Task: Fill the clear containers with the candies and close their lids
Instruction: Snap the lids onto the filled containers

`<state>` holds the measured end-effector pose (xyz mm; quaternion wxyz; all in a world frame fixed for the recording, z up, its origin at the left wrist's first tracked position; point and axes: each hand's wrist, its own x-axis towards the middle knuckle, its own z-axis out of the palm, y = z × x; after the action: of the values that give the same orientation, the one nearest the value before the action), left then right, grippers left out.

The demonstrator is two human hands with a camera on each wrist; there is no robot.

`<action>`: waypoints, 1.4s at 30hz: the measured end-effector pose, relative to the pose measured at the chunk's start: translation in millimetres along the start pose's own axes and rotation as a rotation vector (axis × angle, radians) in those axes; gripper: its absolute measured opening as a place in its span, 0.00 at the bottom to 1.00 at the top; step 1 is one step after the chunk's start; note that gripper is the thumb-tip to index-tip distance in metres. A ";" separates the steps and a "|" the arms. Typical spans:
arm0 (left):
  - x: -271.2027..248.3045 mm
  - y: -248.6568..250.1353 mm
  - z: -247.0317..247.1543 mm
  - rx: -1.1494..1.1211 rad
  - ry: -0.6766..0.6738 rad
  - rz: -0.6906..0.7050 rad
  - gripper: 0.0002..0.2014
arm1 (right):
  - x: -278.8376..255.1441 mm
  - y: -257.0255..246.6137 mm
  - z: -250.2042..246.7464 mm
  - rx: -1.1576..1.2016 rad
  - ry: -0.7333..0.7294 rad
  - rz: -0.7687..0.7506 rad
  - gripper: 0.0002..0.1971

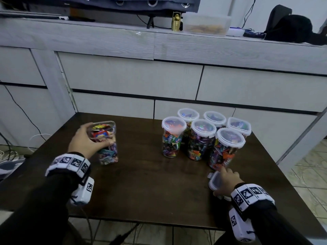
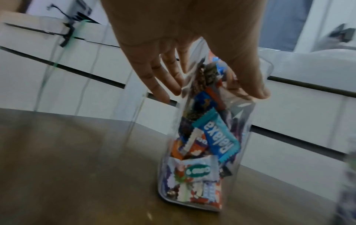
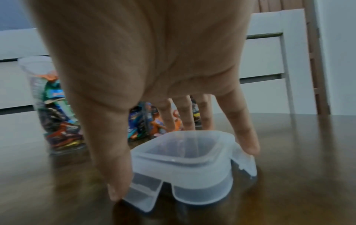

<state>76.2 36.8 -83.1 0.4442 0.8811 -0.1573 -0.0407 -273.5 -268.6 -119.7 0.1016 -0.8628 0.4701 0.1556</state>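
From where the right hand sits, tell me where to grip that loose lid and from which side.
Grip the square lid by two opposite edges, coming from above. It lies flat on the table with its latch flaps splayed outward, so only the raised rim between the flaps looks firm enough to hold. The right hand already straddles it, thumb at the near flap and fingers at the far edge.

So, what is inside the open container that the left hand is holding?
The open container holds wrapped candies up to its rim, among them a blue "relaxa" wrapper. The left hand grips its top and covers some of the upper candies.
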 end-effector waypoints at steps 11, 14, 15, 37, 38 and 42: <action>-93.8 36.9 65.8 -0.320 -0.483 0.230 0.49 | -21.6 -28.1 0.1 -0.036 -0.054 -0.202 0.43; -114.9 42.6 84.8 -0.391 -0.544 0.305 0.50 | -26.9 -24.8 -14.6 0.084 -0.043 -0.280 0.40; -120.2 44.3 90.8 -0.407 -0.557 0.318 0.50 | -29.0 -22.5 -21.9 0.151 -0.035 -0.322 0.38; -159.7 70.7 145.2 -0.480 -0.640 0.447 0.33 | -84.8 -66.1 -75.9 0.164 0.166 -0.902 0.35; -159.5 69.7 146.0 -0.495 -0.644 0.443 0.35 | -84.2 -66.2 -75.4 0.162 0.170 -0.900 0.35; -158.0 67.4 149.5 -0.514 -0.660 0.439 0.43 | -82.0 -65.1 -73.2 0.175 0.125 -0.893 0.37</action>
<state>-121.3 -66.3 -130.3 0.5723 0.6282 -0.4576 -0.2614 -247.7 -193.2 -19.8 0.2024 -0.9769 0.0689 0.0040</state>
